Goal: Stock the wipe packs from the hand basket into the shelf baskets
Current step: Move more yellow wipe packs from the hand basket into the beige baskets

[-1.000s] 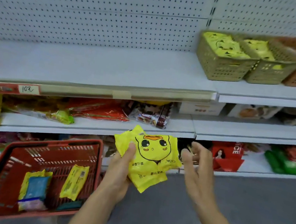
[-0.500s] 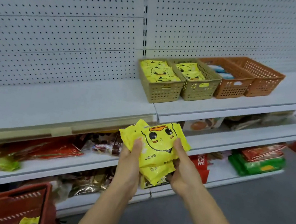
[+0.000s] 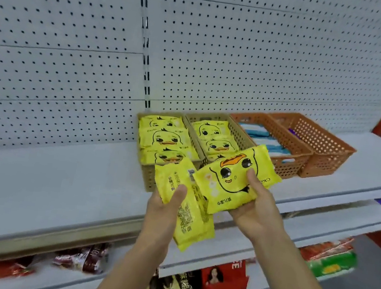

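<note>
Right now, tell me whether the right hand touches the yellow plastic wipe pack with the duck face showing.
Touching. Head view: the right hand grips the yellow duck-face wipe pack, thumb pressed on its front.

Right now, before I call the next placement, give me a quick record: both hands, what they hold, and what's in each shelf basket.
left hand: grips back-up pack, barcode side showing
right hand: grips duck-face pack, face up
left tan basket: yellow duck packs, looks full
right tan basket: yellow duck packs
near orange basket: blue-and-white packs
far orange basket: something purple inside, rest unclear
hand basket: not in view
</note>
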`<state>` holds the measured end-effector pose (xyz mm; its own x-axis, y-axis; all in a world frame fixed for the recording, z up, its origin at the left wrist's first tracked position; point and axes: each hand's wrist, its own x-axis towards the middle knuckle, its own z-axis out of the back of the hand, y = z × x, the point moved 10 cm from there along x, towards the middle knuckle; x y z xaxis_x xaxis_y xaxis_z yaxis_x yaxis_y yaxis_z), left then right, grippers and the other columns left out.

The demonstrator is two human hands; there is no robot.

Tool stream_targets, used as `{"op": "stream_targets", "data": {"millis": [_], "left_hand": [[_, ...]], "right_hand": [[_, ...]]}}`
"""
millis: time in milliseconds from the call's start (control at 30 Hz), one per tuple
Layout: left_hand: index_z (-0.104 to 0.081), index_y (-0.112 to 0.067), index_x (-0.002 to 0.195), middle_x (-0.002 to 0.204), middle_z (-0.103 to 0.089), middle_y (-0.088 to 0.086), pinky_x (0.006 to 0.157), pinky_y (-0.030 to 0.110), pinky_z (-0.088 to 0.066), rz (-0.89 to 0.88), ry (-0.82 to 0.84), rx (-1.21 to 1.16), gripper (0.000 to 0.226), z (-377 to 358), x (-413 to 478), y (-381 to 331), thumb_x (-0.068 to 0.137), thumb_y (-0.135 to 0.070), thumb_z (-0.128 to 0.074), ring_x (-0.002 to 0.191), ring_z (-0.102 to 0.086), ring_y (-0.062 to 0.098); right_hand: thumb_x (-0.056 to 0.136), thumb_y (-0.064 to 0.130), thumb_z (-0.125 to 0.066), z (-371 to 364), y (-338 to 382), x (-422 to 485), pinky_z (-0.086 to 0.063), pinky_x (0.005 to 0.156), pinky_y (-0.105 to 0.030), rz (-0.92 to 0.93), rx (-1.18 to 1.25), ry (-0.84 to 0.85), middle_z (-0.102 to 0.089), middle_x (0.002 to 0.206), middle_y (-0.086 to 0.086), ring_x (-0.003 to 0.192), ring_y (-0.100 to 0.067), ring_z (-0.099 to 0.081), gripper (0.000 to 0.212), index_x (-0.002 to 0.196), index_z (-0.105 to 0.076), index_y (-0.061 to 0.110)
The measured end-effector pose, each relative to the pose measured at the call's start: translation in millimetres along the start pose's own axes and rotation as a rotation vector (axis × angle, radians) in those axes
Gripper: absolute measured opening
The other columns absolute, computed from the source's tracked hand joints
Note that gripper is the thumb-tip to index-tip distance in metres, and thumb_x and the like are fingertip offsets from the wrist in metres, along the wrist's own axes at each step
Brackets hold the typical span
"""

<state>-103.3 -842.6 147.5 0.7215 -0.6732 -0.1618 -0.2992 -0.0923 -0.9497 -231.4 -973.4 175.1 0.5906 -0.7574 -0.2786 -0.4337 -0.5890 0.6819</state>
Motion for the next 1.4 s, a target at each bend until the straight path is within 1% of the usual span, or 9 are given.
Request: {"op": "stream_targets", "data": {"millis": [167, 300, 433, 567, 800, 967, 1067, 1233, 1400], "left_hand": [[-0.05, -0.04, 0.132, 0.127, -0.064, -0.011, 0.098, 0.054, -0.048, -0.007, -0.03, -0.003, 0.061, -16.7, 44.4, -12.4, 0.077, -0.059, -0.069, 0.117, -0.06, 0.02], [-0.05, -0.034, 0.133, 0.124, -0.065, -0.009, 0.096, 0.051, -0.051, -0.026, -0.087, -0.032, 0.044, -9.5, 70.6, -24.0, 0.091, -0.041, -0.062, 0.113, -0.063, 0.018], [-0.052, -0.038, 0.13, 0.127, -0.064, -0.008, 0.098, 0.055, -0.048, -0.027, -0.161, -0.029, 0.061, -0.6, 90.5, -34.6, 0.076, -0.057, -0.072, 0.118, -0.061, 0.023], [-0.058, -0.038, 0.115, 0.117, -0.07, -0.003, 0.091, 0.053, -0.053, -0.045, -0.231, -0.079, 0.022, 1.8, 105.5, -43.4, 0.093, -0.032, -0.061, 0.106, -0.067, 0.024], [-0.058, -0.025, 0.128, 0.112, -0.072, 0.003, 0.069, 0.041, -0.061, -0.041, -0.331, -0.16, 0.033, -7.1, 118.0, -57.0, 0.095, -0.031, -0.057, 0.097, -0.072, 0.023], [-0.059, -0.026, 0.126, 0.11, -0.073, 0.002, 0.074, 0.045, -0.06, -0.038, -0.381, -0.179, 0.031, -12.0, 125.7, -57.5, 0.095, -0.03, -0.058, 0.097, -0.071, 0.024], [-0.063, -0.029, 0.114, 0.104, -0.075, -0.001, 0.069, 0.04, -0.06, -0.046, -0.395, -0.18, 0.02, -15.2, 131.3, -55.9, 0.095, -0.028, -0.059, 0.092, -0.073, 0.02], [-0.063, -0.028, 0.116, 0.105, -0.075, 0.0, 0.073, 0.045, -0.06, -0.024, -0.372, -0.166, 0.023, -24.3, 142.4, -54.9, 0.094, -0.032, -0.06, 0.093, -0.072, 0.023], [-0.062, -0.028, 0.119, 0.104, -0.075, -0.001, 0.073, 0.045, -0.06, -0.019, -0.335, -0.156, 0.027, -38.0, 145.3, -58.9, 0.095, -0.039, -0.057, 0.094, -0.072, 0.021]], "right_hand": [[0.089, 0.017, -0.059, -4.5, 51.1, 66.3, -0.054, 0.083, -0.049, 0.074, -0.046, -0.039, -0.067, 0.119, -0.011, 0.108, -0.029, -0.065, 0.037, 0.126, -0.059, 0.012], [0.083, 0.009, -0.068, -9.7, 114.1, 109.0, -0.058, 0.071, -0.049, 0.222, -0.345, -0.04, -0.07, 0.111, -0.011, 0.093, -0.029, -0.071, 0.037, 0.119, -0.061, 0.012], [0.076, 0.009, -0.077, -42.0, 148.1, 151.0, -0.059, 0.056, -0.033, 0.284, -0.834, 0.043, -0.073, 0.096, -0.006, 0.069, -0.016, -0.072, 0.031, 0.103, -0.067, 0.017], [0.077, 0.015, -0.077, -78.1, 133.0, 201.6, -0.059, 0.064, -0.034, 0.165, -1.235, 0.322, -0.075, 0.091, -0.008, 0.074, -0.023, -0.073, 0.028, 0.104, -0.071, 0.017], [0.077, 0.029, -0.078, -76.0, 66.0, 265.0, -0.038, 0.108, -0.039, -0.183, -1.729, 0.725, -0.062, 0.125, 0.005, 0.116, -0.018, -0.057, 0.045, 0.118, -0.064, 0.018], [0.078, 0.034, -0.076, -49.6, 20.2, 268.7, -0.039, 0.095, -0.035, -0.346, -1.995, 0.956, -0.06, 0.084, 0.017, 0.093, -0.01, -0.054, 0.013, 0.072, -0.065, 0.028], [0.078, 0.034, -0.075, -50.8, 11.8, 266.5, -0.036, 0.068, -0.031, -0.185, -2.012, 0.968, -0.051, 0.069, 0.005, 0.069, -0.013, -0.046, 0.023, 0.074, -0.064, 0.014], [0.084, 0.041, -0.067, -78.4, 78.1, 246.2, -0.04, 0.065, -0.03, 0.543, -1.924, 0.566, -0.046, 0.079, 0.013, 0.076, -0.008, -0.045, 0.018, 0.089, -0.061, 0.025], [0.087, 0.038, -0.066, -27.6, 38.2, 236.8, -0.033, 0.058, -0.018, -0.081, -1.823, 0.599, -0.039, 0.078, 0.02, 0.068, 0.003, -0.039, 0.018, 0.101, -0.063, 0.028]]}}
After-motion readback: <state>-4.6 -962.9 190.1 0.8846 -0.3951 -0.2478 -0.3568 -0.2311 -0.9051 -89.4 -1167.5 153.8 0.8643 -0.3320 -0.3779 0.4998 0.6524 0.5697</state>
